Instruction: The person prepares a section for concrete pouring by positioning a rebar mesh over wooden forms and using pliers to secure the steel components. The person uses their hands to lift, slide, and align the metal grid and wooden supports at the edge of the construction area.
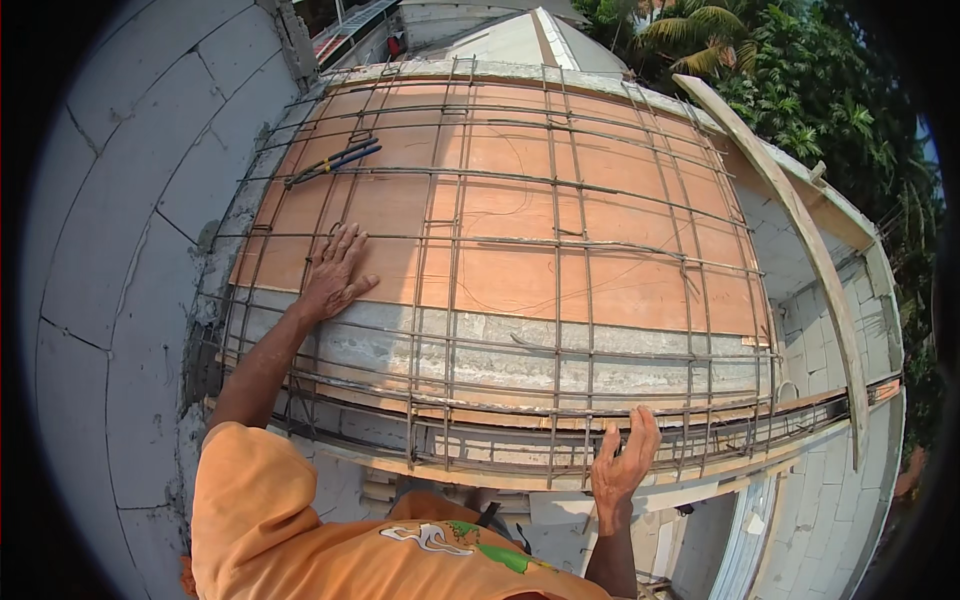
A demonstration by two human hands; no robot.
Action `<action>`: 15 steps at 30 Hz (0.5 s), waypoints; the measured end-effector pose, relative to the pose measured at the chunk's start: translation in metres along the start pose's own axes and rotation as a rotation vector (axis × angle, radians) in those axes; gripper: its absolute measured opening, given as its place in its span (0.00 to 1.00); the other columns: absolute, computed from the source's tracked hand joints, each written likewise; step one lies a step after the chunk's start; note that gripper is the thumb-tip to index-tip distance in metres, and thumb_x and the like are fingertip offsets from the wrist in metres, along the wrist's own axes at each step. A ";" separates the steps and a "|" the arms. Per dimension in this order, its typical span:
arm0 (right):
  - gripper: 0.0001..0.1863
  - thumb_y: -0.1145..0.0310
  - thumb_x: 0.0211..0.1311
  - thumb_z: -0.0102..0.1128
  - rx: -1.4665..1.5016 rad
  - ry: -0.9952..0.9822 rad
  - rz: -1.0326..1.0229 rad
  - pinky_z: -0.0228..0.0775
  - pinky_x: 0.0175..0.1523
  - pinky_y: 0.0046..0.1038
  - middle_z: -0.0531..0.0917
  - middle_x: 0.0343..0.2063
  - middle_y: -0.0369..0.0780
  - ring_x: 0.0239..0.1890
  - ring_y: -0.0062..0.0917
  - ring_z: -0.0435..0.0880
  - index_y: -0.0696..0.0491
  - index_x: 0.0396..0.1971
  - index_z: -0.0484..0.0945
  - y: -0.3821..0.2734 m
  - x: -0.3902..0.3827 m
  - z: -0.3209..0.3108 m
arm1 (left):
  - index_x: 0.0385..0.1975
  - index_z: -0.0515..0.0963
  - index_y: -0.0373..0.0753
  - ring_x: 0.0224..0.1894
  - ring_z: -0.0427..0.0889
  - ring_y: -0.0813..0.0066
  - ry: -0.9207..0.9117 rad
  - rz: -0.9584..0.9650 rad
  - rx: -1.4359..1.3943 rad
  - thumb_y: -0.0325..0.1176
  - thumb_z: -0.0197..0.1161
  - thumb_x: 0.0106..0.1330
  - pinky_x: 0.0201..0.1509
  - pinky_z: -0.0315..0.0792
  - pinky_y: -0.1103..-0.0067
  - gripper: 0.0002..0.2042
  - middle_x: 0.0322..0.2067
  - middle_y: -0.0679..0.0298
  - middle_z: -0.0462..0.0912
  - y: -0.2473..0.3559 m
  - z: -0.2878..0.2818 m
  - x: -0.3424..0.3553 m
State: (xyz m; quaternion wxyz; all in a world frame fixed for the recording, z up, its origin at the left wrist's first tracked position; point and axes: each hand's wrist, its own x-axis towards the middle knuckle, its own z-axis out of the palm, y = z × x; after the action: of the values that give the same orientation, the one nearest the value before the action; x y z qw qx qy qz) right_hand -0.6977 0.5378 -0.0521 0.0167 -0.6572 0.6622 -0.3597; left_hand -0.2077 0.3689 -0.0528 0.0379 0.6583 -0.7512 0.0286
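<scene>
A grid of steel rebar (556, 255) spans orange-brown plywood sheets (490, 140) and a grey cement-stained board (480, 350) along their near side. My left hand (340, 270) lies palm down at the left of the grid, fingers spread, over the plywood and against a bar. At the near edge, my right hand (622, 462) rests with its fingers stretched up over the bars and the wooden edging; nothing shows in its grip. Blue-handled pincers (335, 162) lie on the bars beyond my left hand.
A block wall (130, 250) rises close on the left. On the right, a long bent plank (800, 215) leans across the formwork corner, beside a lower block wall (850, 330). Below the near edge is a drop with timber pieces. Thin loose wire curls on the plywood.
</scene>
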 end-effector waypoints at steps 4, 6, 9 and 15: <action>0.18 0.76 0.59 0.57 -0.065 0.003 -0.033 0.63 0.56 0.46 0.72 0.51 0.53 0.52 0.47 0.71 0.67 0.49 0.71 0.006 0.000 0.002 | 0.71 0.49 0.43 0.75 0.38 0.63 -0.018 -0.004 -0.011 0.63 0.47 0.67 0.75 0.32 0.63 0.40 0.73 0.58 0.45 0.006 -0.003 0.002; 0.18 0.77 0.59 0.57 -0.070 -0.004 -0.060 0.63 0.56 0.46 0.72 0.50 0.53 0.52 0.47 0.71 0.67 0.49 0.71 0.005 0.002 0.004 | 0.71 0.50 0.43 0.75 0.38 0.63 -0.016 -0.002 -0.002 0.62 0.47 0.67 0.75 0.32 0.63 0.39 0.73 0.58 0.45 0.002 -0.004 0.001; 0.16 0.79 0.59 0.55 -0.052 -0.004 -0.054 0.62 0.58 0.46 0.72 0.52 0.52 0.55 0.48 0.69 0.66 0.48 0.72 0.004 0.001 0.007 | 0.71 0.50 0.43 0.75 0.38 0.63 0.007 0.008 -0.015 0.63 0.48 0.67 0.75 0.31 0.63 0.40 0.73 0.58 0.45 -0.003 -0.001 -0.001; 0.18 0.80 0.57 0.55 -0.100 -0.079 -0.037 0.62 0.58 0.49 0.70 0.52 0.55 0.55 0.52 0.68 0.70 0.48 0.70 -0.001 -0.002 0.004 | 0.71 0.51 0.43 0.75 0.39 0.62 -0.017 0.005 -0.016 0.62 0.49 0.66 0.75 0.31 0.63 0.39 0.72 0.57 0.45 0.003 -0.006 0.000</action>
State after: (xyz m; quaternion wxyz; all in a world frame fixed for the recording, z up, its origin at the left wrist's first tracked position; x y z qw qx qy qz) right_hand -0.6942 0.5375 -0.0551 0.0033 -0.6828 0.6660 -0.3004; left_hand -0.2110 0.3697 -0.0471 0.0369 0.6565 -0.7533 0.0170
